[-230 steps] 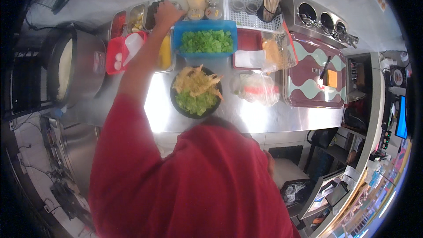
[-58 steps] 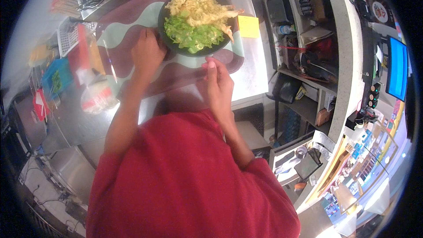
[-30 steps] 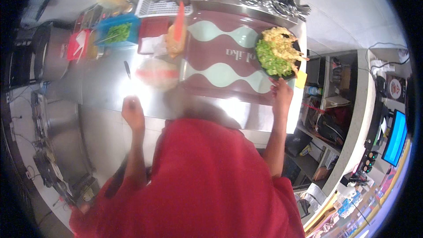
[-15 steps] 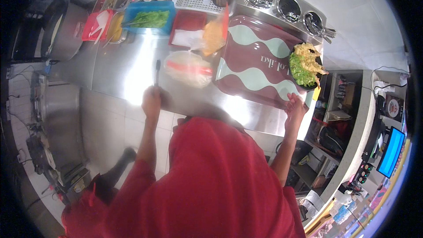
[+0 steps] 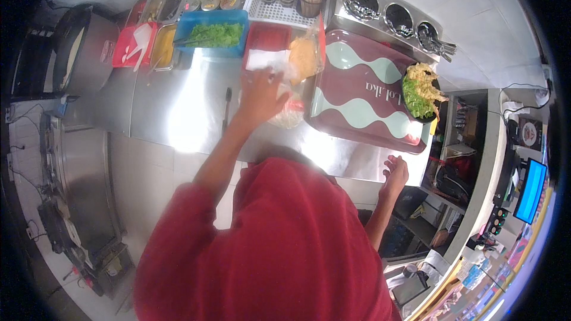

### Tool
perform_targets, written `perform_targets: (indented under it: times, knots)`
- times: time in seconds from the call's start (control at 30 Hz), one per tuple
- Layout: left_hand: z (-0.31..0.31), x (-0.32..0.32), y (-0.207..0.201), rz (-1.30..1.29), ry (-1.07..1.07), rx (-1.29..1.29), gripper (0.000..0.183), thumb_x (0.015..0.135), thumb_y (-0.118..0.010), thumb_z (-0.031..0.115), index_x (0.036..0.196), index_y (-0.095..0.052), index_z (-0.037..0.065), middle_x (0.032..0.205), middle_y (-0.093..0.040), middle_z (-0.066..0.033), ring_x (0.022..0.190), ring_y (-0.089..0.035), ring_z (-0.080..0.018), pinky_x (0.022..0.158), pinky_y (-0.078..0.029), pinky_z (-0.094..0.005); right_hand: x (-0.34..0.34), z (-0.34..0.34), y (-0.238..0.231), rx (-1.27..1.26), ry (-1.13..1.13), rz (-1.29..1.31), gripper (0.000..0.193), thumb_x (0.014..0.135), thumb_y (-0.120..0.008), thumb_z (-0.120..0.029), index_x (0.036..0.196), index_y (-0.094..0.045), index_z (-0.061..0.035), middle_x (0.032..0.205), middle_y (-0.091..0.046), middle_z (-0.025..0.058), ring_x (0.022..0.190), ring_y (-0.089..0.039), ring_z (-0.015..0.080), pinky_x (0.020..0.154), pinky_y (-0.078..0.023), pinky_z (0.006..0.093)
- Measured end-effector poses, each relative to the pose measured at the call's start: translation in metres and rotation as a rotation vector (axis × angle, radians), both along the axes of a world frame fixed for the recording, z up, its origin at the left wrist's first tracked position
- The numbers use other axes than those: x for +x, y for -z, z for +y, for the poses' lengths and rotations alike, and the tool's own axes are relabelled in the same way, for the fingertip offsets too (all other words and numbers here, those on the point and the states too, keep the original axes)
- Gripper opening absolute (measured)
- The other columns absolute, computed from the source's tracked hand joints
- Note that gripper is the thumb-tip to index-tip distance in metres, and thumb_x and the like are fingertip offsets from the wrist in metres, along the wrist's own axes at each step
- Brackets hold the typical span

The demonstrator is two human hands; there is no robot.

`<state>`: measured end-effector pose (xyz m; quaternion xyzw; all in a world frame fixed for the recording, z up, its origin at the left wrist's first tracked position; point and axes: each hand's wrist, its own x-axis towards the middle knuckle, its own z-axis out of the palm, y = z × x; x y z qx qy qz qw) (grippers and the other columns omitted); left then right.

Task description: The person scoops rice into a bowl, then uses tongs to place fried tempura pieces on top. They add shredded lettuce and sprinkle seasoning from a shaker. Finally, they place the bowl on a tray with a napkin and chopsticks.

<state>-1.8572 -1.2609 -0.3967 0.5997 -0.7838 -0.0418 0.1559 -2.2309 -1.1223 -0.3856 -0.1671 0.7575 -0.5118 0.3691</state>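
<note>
My left hand (image 5: pixel 260 100) reaches over the steel counter with its fingers spread. Its fingertips are at the top of a clear plastic bag (image 5: pixel 289 114) with a red band; whether they touch it is hard to tell. Beside my left wrist lies a dark-handled utensil (image 5: pixel 227 106), its lower part hidden by my forearm. My right hand (image 5: pixel 396 175) hovers at the counter's front edge, fingers loosely bent and apart, nothing visible in them. Beyond it, a dark bowl with chopped greens and golden fried pieces (image 5: pixel 421 92) sits at the right end of a maroon tray with pale green waves (image 5: pixel 351 95).
A blue tub of leafy greens (image 5: pixel 211 32), a red tray with white paper (image 5: pixel 267 38) and a bag of orange-yellow food (image 5: pixel 303 58) line the back. Steel cutlery holders (image 5: pixel 398 19) stand behind the maroon tray. A large pot (image 5: pixel 89 47) is at far left.
My left hand has left the dark-handled utensil and moved up and right to the clear bag. My right hand has drawn back from the tray's corner toward me.
</note>
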Motion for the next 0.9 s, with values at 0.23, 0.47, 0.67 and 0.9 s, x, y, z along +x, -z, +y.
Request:
perform_targets:
  times: [0.23, 0.47, 0.67, 0.9]
  knots:
    - [0.038, 0.007, 0.028, -0.072, 0.076, 0.236, 0.032, 0.086, -0.063, 0.028, 0.109, -0.063, 0.006, 0.112, -0.057, -0.0145, 0.105, -0.055, -0.0321, 0.086, -0.04, -0.0508, 0.007, 0.03, 0.007, -0.003, 0.217, -0.027, 0.023, 0.095, -0.054, -0.029, 0.09, -0.061, -0.0079, 0.091, -0.066, 0.0048, 0.077, -0.06, 0.0166, 0.059, -0.038, 0.0273]
    - [-0.033, 0.026, 0.009, 0.32, -0.013, -0.208, 0.009, 0.085, -0.06, 0.013, 0.09, -0.066, 0.009, 0.091, -0.062, -0.0089, 0.09, -0.059, -0.0278, 0.079, -0.043, -0.0443, 0.017, 0.021, 0.0, 0.004, 0.126, -0.011, 0.024, 0.095, -0.053, -0.029, 0.09, -0.061, -0.0069, 0.094, -0.066, 0.0058, 0.079, -0.061, 0.0169, 0.06, -0.039, 0.0275]
    - [-0.06, 0.025, 0.031, 0.161, 0.153, -0.023, 0.012, 0.083, -0.062, 0.016, 0.084, -0.066, 0.004, 0.085, -0.062, -0.0108, 0.086, -0.06, -0.0296, 0.078, -0.044, -0.0453, 0.02, 0.005, -0.008, -0.006, 0.078, 0.028, 0.023, 0.095, -0.054, -0.029, 0.091, -0.061, -0.0072, 0.092, -0.066, 0.0049, 0.078, -0.062, 0.0149, 0.06, -0.04, 0.027]
    - [-0.052, 0.01, 0.046, 0.176, 0.051, -0.035, 0.012, 0.082, -0.063, 0.016, 0.082, -0.066, 0.005, 0.084, -0.062, -0.0107, 0.085, -0.06, -0.029, 0.077, -0.045, -0.0439, 0.016, 0.024, 0.002, 0.012, 0.096, 0.035, 0.023, 0.096, -0.054, -0.03, 0.091, -0.061, -0.0084, 0.092, -0.067, 0.0043, 0.078, -0.061, 0.0142, 0.06, -0.041, 0.0264]
